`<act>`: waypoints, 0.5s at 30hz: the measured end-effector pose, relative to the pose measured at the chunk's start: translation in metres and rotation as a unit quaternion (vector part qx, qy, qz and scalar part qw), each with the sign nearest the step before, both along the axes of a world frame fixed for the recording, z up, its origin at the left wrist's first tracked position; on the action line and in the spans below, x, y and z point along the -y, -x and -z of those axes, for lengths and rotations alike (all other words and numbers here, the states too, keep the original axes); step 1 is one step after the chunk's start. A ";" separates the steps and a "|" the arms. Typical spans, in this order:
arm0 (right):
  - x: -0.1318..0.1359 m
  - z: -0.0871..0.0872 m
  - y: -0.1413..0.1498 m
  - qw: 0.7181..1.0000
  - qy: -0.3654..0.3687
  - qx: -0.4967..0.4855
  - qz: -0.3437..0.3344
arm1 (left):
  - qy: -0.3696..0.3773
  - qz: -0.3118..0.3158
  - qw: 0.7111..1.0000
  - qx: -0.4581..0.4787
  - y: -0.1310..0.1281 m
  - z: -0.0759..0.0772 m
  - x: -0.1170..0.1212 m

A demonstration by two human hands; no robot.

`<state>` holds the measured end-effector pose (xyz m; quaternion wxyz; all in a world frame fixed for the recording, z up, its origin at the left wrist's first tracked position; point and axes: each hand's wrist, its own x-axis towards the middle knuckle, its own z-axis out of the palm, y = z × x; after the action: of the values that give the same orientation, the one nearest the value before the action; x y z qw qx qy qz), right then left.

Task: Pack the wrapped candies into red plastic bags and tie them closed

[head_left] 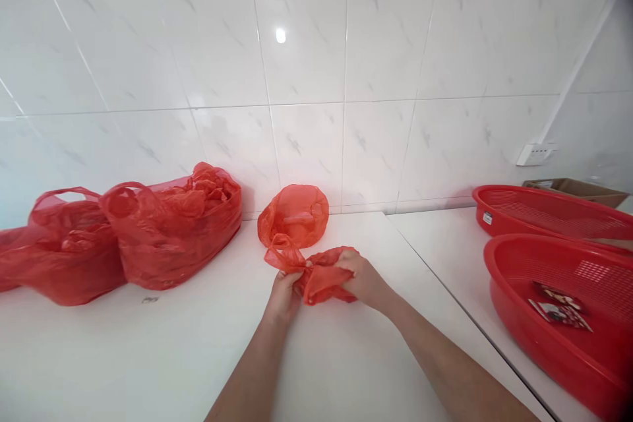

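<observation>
Red, thin plastic is filling the gap between both hands: the left hand (285,293) is pinching the crumpled bag (324,285) at one end, the right hand (364,280) is clasping its other side, and a second bag (299,208) is resting behind them on the white table (163,356).

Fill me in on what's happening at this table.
A person's left hand and right hand both grip a crumpled red bag over the white table. A rounded red bag sits behind it, near the tiled wall. Bulging red bags stand to the left; on the right, the front red basket holds printed packets.
</observation>
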<state>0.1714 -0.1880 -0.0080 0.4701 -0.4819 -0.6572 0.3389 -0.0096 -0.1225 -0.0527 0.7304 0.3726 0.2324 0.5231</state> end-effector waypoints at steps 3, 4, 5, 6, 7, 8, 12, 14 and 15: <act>-0.016 0.006 -0.002 0.953 0.064 -0.296 0.014 | 0.020 -0.025 0.999 0.035 0.002 0.008 -0.005; -0.021 0.008 -0.003 0.923 0.083 -0.376 0.014 | 0.024 -0.023 0.999 0.042 0.002 0.009 -0.006; -0.026 0.010 -0.005 0.893 0.099 -0.439 0.011 | 0.028 -0.017 0.998 0.050 0.002 0.009 -0.006; -0.030 0.013 -0.006 0.868 0.111 -0.485 0.005 | 0.031 -0.009 0.998 0.058 0.002 0.008 -0.005; -0.033 0.017 -0.007 0.848 0.123 -0.516 -0.004 | 0.033 0.001 0.998 0.062 0.001 0.006 -0.004; -0.035 0.022 -0.008 0.832 0.135 -0.538 -0.014 | 0.032 0.011 0.998 0.059 0.001 0.004 -0.002; -0.036 0.039 -0.006 0.808 0.173 -0.560 -0.054 | 0.030 0.041 0.998 0.021 -0.002 -0.001 0.003; -0.034 0.042 -0.005 0.817 0.180 -0.545 -0.055 | 0.033 0.033 0.999 0.011 -0.004 -0.001 0.004; -0.033 0.042 -0.004 0.824 0.180 -0.535 -0.052 | 0.032 0.029 0.999 0.010 -0.005 -0.001 0.005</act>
<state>0.1757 -0.1554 -0.0505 0.6346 -0.2665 -0.2543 0.6794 -0.0048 -0.1274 -0.0519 0.7589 0.3503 0.2306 0.4982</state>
